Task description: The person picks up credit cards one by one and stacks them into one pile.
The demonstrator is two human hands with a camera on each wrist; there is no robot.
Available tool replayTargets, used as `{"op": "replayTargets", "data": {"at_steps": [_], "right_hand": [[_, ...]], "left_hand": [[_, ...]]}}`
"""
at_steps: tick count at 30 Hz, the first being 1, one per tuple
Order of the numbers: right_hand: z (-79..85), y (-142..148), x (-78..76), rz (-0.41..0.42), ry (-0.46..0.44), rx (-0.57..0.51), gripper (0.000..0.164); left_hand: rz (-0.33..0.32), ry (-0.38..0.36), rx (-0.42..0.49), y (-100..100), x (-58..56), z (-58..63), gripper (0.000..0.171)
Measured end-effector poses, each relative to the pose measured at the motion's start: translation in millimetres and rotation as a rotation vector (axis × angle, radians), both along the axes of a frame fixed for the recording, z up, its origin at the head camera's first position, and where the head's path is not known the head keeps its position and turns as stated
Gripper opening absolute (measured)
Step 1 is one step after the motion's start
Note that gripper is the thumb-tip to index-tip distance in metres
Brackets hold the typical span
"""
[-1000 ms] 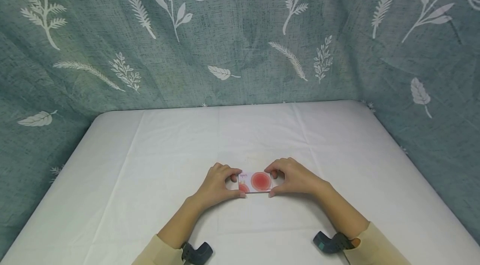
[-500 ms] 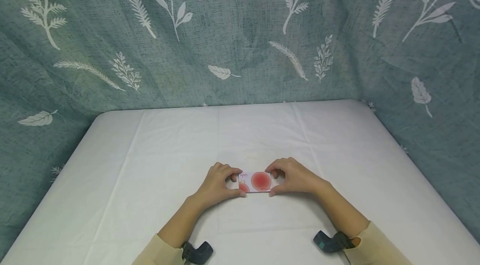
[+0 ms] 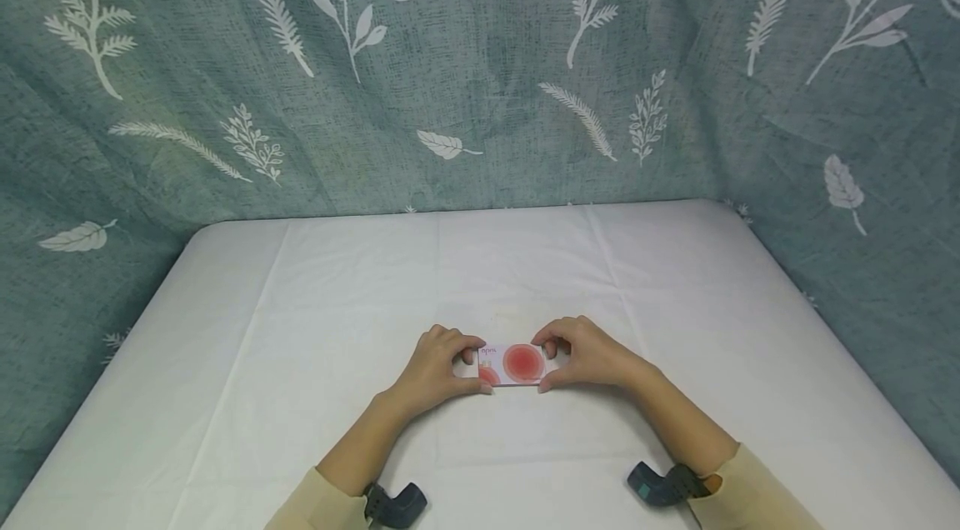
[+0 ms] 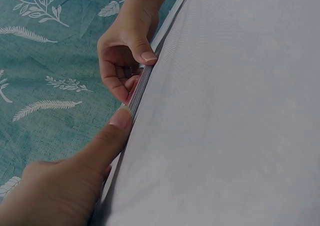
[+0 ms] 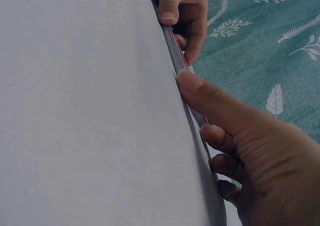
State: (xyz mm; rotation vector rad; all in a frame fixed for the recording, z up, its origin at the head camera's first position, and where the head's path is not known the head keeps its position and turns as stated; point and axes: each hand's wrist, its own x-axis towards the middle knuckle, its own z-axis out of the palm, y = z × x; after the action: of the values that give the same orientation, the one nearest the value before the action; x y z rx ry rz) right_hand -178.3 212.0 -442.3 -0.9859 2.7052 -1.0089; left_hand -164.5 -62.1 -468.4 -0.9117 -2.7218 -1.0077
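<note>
A stack of cards (image 3: 522, 363) lies near the front middle of the white table, its top face pale with red circles and some small print. Its side, a band of thin layers (image 4: 141, 88), shows in the left wrist view. My left hand (image 3: 437, 365) holds the left end between thumb and fingers, thumb on the near edge. At the right end, my right hand (image 3: 592, 355) grips in the same way. The right wrist view has the layered side of the stack (image 5: 174, 48) running between both thumbs.
White cloth with fold creases covers the table (image 3: 360, 280). Behind it and along both sides hangs a green curtain (image 3: 495, 55) with white leaf prints. A dark wrist device (image 3: 395, 507) sits at the left cuff, another device (image 3: 663, 484) at the right.
The stack has shifted very slightly to the right in the head view. Both hands keep their hold and stay almost still.
</note>
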Motion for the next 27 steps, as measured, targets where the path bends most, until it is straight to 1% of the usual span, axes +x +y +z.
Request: {"op": "replayTargets", "data": {"at_steps": [8,17,21,25,27], "right_hand": [[-1.8,-0.7,0.1,0.005,-0.007,-0.030,0.053],[-3.1,-0.5,-1.2,0.003,-0.026,-0.035,0.054],[-2.2,0.3,-1.9,0.004,-0.049,-0.026,0.062],[1.8,1.6,-1.0,-0.003,-0.074,-0.029,0.069],[4.1,2.5,0.1,-0.008,-0.070,-0.040,0.068]], "left_hand": [[-0.003,0.030,-0.007,-1.7,-0.7,-1.0,0.056],[0.002,-0.011,0.002,-2.9,-1.5,1.1,0.061],[0.009,-0.051,0.024,-3.7,-2.0,1.8,0.068],[0.016,-0.126,0.048,-4.6,-3.1,4.5,0.072],[0.016,-0.165,0.067,-5.2,-3.7,6.4,0.073]]}}
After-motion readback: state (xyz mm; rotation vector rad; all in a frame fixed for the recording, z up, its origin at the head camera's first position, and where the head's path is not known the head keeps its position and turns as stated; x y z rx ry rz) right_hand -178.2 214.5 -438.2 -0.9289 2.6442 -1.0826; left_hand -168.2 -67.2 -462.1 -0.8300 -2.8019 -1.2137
